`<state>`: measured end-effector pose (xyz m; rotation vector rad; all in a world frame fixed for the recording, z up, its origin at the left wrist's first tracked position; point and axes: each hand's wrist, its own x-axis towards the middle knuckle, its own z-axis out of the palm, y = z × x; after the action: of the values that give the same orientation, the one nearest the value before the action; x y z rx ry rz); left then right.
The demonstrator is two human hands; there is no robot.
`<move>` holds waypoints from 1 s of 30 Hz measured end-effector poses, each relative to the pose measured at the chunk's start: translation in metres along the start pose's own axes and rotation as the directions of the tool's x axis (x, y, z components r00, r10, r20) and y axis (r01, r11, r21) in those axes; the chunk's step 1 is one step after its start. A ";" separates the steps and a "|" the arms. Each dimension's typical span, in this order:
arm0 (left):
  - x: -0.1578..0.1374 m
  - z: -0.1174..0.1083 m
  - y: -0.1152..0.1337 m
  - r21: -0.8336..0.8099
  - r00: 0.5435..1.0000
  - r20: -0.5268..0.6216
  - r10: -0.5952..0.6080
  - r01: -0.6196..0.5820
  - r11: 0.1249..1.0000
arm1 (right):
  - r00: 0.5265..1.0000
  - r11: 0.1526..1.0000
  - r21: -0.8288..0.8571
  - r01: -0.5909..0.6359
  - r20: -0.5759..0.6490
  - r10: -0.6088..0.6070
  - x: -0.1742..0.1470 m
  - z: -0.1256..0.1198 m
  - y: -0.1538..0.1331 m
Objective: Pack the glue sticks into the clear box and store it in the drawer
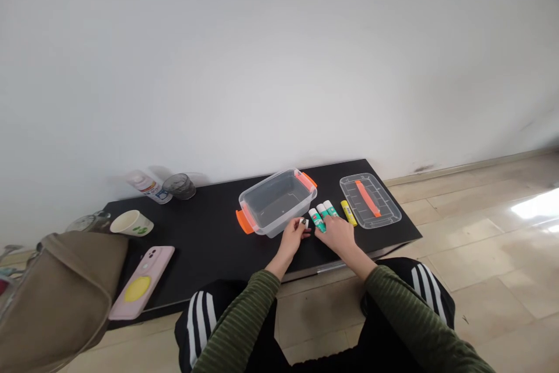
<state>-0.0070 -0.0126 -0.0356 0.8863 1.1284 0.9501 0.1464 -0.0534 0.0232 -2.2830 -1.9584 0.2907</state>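
Observation:
My left hand point(292, 240) is closed in a pinch on a small white object with a dark patch point(304, 222), just in front of the clear plastic box point(273, 226) with orange latches. The box stands without its lid, and nothing shows inside. My right hand point(338, 237) has its fingers curled over the near ends of several green-and-white glue sticks point(323, 210) lying side by side; its fingertips are partly hidden. To the right of that hand lies a yellow tube point(348, 213). The clear lid point(370, 201) with an orange handle rests flat beyond it.
The black table point(205, 245) stands against a white wall. On its left are a spray can point(149, 187), a dark glass point(179, 186), a paper cup point(131, 223), a pink phone point(142, 284) and a brown bag point(65, 297). My knees are at the front edge.

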 end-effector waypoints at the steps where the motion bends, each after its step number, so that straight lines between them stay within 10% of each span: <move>1: -0.002 0.001 0.002 -0.090 0.999 0.015 -0.032 0.033 0.995 | 1.000 1.000 0.017 -0.009 0.003 0.009 -0.004 -0.001 0.004; 8: -0.018 0.009 0.013 -0.352 0.988 0.131 -0.082 0.123 0.928 | 0.990 0.979 0.150 0.141 0.003 -0.143 -0.033 0.002 0.029; 24: -0.024 0.005 0.020 -0.165 0.984 0.180 0.011 0.019 0.986 | 0.967 0.937 0.242 0.250 -0.009 -0.256 -0.040 -0.007 0.038; 30: -0.028 0.005 0.025 -0.088 0.970 0.243 0.029 -0.008 0.996 | 0.965 0.816 0.529 0.233 -0.021 -0.262 -0.042 -0.004 0.043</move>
<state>-0.0103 -0.0310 -0.0022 0.9171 0.8644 0.8718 0.1831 -0.1012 0.0209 -1.6674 -1.8687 0.7605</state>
